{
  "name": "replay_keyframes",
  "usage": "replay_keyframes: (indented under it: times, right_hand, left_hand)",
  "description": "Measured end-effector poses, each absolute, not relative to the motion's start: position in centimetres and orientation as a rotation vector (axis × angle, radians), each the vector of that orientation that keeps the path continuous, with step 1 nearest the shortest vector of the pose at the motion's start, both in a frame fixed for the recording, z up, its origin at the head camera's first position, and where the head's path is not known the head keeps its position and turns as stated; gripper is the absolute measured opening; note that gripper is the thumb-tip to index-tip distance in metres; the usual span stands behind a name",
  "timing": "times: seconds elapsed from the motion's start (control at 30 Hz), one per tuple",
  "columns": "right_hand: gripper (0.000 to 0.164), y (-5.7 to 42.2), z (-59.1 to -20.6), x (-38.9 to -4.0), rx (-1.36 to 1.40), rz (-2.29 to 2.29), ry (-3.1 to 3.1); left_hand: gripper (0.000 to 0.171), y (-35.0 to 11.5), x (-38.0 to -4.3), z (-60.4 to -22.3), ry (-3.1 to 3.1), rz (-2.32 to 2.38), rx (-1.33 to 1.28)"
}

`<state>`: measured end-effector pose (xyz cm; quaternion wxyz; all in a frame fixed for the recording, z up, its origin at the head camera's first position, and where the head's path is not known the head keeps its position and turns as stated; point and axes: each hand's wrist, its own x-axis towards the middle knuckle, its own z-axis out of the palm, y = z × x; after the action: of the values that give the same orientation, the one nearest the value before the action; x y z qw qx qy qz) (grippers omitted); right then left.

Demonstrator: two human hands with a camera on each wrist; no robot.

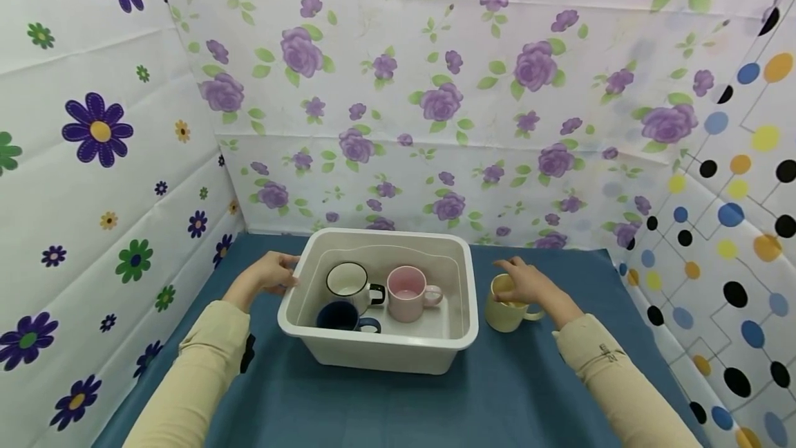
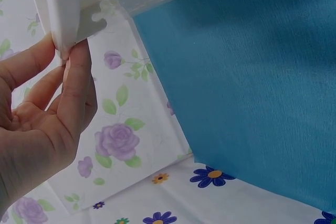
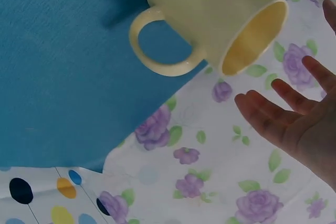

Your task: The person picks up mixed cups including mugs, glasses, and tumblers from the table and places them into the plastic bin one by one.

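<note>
A white plastic tub [image 1: 381, 341] stands in the middle of the table. My left hand [image 1: 271, 272] pinches its left rim; in the left wrist view the thumb and fingers [image 2: 77, 72] close on the rim's edge. Inside the tub sit a white mug with a black rim and handle [image 1: 345, 279], a dark blue mug [image 1: 336, 316] and a pink mug [image 1: 407, 304]. To the right of the tub, a yellow mug [image 1: 501, 316] stands upright on the table. Over its mouth hovers my right hand [image 1: 526, 283], its fingers spread and apart from the mug in the right wrist view.
A blue cloth [image 1: 385, 406] covers the table. Behind it hangs a sheet with purple roses [image 1: 441, 102]. Daisy-patterned fabric [image 1: 99, 131] borders the left side, and a sheet with coloured dots [image 1: 730, 214] borders the right.
</note>
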<state>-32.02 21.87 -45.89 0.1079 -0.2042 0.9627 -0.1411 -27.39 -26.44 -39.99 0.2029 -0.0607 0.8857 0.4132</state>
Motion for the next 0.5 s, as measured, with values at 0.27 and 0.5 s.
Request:
replay_keyframes:
  times: [0.27,0.5]
  right_hand:
    - [0.063,21.6,-46.9,-31.9,-0.545,-0.399,2.822]
    - [0.059,21.3,-47.3,-32.2,-0.516,-0.319,2.883]
  left_hand:
    - [0.063,-26.4,-27.5,-40.0,2.471,1.141,-0.185]
    - [0.064,-26.2,-27.6,-40.0,2.470,1.144,-0.174]
